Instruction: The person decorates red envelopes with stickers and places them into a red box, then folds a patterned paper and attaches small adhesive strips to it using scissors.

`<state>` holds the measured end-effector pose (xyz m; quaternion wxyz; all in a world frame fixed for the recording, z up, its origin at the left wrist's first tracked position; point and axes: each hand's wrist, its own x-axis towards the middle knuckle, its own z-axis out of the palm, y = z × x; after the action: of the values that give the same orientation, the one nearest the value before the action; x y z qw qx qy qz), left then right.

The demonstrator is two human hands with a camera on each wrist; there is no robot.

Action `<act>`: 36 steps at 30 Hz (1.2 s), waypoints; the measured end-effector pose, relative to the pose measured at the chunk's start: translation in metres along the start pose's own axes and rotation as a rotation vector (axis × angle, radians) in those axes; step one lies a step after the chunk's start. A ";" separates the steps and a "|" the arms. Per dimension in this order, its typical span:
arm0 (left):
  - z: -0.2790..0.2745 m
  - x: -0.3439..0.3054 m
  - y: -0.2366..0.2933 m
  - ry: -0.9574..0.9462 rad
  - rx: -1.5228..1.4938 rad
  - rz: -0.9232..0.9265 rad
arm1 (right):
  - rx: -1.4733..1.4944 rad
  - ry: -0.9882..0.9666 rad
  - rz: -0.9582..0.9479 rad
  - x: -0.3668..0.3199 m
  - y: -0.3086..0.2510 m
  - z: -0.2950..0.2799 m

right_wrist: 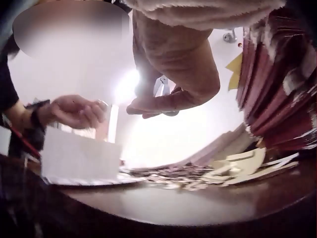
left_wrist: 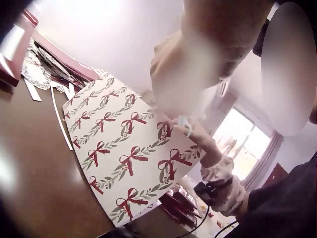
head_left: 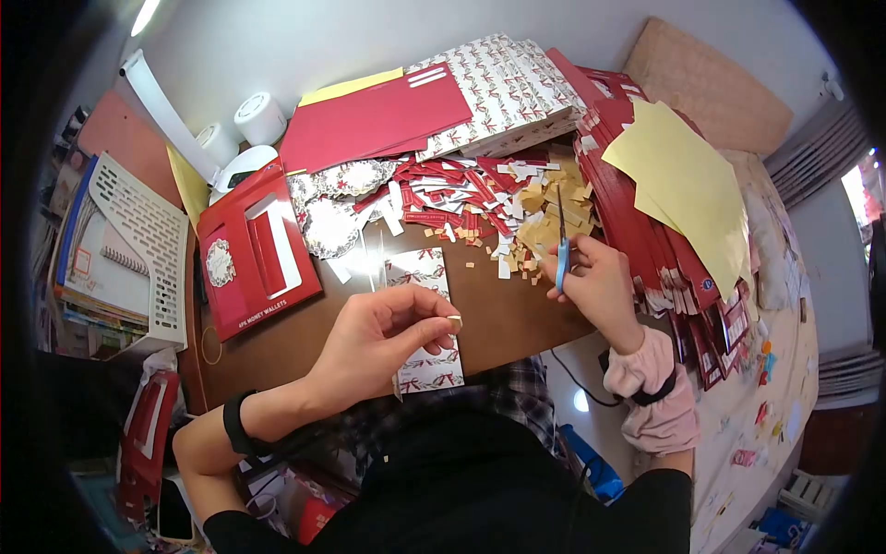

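Observation:
My left hand (head_left: 383,337) pinches a small pale piece (head_left: 455,321), like a paper scrap, between thumb and fingertips. Under and behind that hand is a white sheet (head_left: 425,272) printed with red bows and green garlands, at the desk's near edge; the hand hides part of it. In the left wrist view the bow-printed sheet (left_wrist: 126,153) fills the middle. My right hand (head_left: 595,286) holds scissors (head_left: 562,263) with light-blue handles, fingers curled round them and blades pointing away over the scraps.
Loose red, white and tan paper scraps (head_left: 461,198) cover the back of the desk (head_left: 360,277). Red folders (head_left: 618,203) with yellow sheets (head_left: 688,175) are stacked at right. A red money-wallet pack (head_left: 254,314) lies left, near a white file rack (head_left: 138,198). Patterned boxes (head_left: 498,83) stand behind.

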<state>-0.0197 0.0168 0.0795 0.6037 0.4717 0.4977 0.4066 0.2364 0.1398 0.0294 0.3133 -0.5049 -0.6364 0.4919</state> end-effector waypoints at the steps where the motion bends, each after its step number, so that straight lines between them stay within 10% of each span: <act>1: 0.001 0.000 0.001 -0.004 -0.011 0.001 | -0.047 0.031 -0.018 0.006 0.007 0.000; 8: -0.001 0.003 0.004 0.004 -0.112 -0.033 | -0.115 0.011 -0.034 -0.001 -0.005 0.007; 17: 0.003 -0.002 0.003 0.042 -0.240 -0.071 | -0.013 -0.618 -0.095 -0.067 -0.025 0.023; 36: 0.018 -0.008 -0.003 0.018 -0.347 -0.109 | -0.031 -0.537 -0.333 -0.081 -0.028 0.040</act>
<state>-0.0032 0.0056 0.0794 0.6925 0.3292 0.4505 0.4573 0.2149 0.0505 0.0514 0.2027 -0.2505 -0.7778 0.5396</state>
